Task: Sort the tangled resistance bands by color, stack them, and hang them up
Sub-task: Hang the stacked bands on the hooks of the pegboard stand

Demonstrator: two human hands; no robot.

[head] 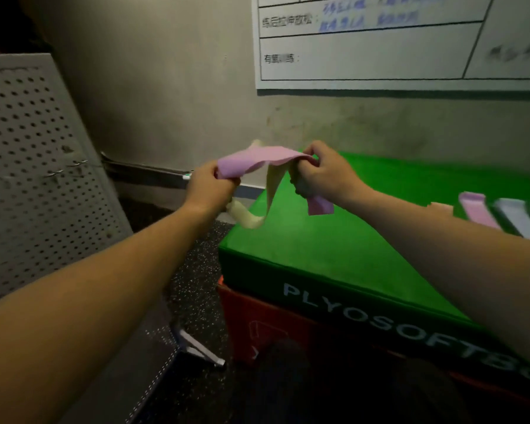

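Two hands, five bands.

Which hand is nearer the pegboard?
Left. The left hand grips the pink band just beside the pegboard; the right hand is farther away, over the green box.

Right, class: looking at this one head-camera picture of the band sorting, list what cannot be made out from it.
- Head view: the row of flat bands on the green foam plyo box is blurred and cut by the right edge; their count is unclear.
- How the pink stretchy band and cream stretchy band tangle is hidden inside the left hand and right hand.
- The white wall chart has handwriting too blurred to read.
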